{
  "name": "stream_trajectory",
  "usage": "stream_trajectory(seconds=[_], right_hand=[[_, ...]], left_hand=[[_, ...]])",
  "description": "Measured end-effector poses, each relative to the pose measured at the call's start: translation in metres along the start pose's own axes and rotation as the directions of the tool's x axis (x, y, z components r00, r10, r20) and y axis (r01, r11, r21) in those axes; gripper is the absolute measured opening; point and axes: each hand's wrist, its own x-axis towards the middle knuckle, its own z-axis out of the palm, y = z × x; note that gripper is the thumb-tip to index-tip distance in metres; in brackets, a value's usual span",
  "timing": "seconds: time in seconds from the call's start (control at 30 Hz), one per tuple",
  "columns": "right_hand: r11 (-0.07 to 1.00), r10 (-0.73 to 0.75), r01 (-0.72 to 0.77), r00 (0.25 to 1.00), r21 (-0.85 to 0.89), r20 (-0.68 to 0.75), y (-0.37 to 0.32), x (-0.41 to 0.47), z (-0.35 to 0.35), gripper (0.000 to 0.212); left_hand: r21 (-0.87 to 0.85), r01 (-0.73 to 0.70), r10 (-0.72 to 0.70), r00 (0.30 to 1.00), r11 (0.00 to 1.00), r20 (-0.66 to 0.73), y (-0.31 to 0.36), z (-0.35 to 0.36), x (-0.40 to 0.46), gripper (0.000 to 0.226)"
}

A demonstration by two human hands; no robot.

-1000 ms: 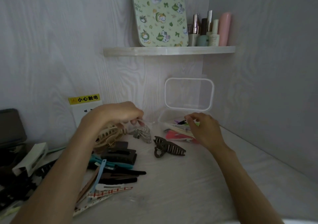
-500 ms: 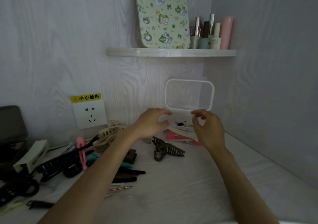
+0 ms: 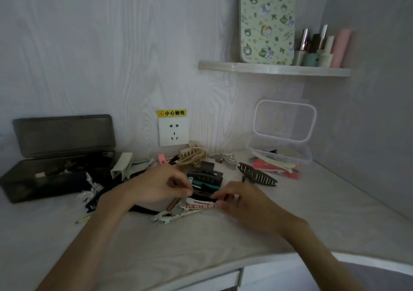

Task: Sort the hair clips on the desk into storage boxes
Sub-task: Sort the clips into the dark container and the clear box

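Left hand (image 3: pixel 161 184): I've got its fingers curled, pinching into the clip pile (image 3: pixel 201 188).
Right hand (image 3: pixel 241 198): pinching the red-striped clip (image 3: pixel 199 206).
Clear box (image 3: pixel 280 156): back right on my bench (image 3: pixel 223 241), lid up.

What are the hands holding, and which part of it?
It cannot be told surely. Both the left hand and right hand have fingertips in the pile of hair clips.

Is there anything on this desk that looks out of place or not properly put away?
Yes. A long cream clip lies across the rim of the clear box and sticks out over its front edge instead of lying inside. Red clips also lie on the desk just outside that box.
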Motion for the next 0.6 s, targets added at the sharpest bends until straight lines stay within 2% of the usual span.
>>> stream_trajectory(seconds=[0.07, 0.23, 0.33, 0.47, 0.53, 0.6], right_hand=[[0.993, 0.007, -0.009, 1.000, -0.121, -0.019, 0.005, 0.004, 0.009, 0.028], [0.942, 0.148, -0.139, 0.989, -0.305, 0.005, 0.015, 0.033, 0.011, 0.040], [0.936, 0.222, -0.202, 0.974, -0.290, 0.038, 0.020, 0.049, 0.005, 0.048], [0.946, 0.204, -0.159, 0.969, -0.282, 0.139, 0.026, 0.061, -0.009, 0.042], [0.934, 0.211, -0.164, 0.970, -0.317, 0.121, 0.026, 0.065, -0.011, 0.040], [0.914, 0.191, -0.163, 0.981, -0.372, 0.039, 0.025, 0.065, -0.010, 0.036]], left_hand=[[0.076, 0.034, -0.037, 0.998, 0.997, 0.040, -0.009, 0.003, 0.003, 0.020], [0.179, 0.063, -0.049, 0.996, 0.982, -0.080, -0.015, 0.017, 0.014, 0.033], [0.213, 0.053, -0.035, 0.996, 0.976, -0.088, -0.017, 0.023, 0.016, 0.035], [0.179, 0.057, -0.049, 0.997, 0.982, -0.052, -0.018, 0.023, 0.018, 0.035], [0.190, 0.058, -0.044, 0.996, 0.980, -0.076, -0.016, 0.025, 0.018, 0.035], [0.174, 0.060, -0.037, 0.990, 0.983, -0.134, -0.014, 0.029, 0.019, 0.036]])
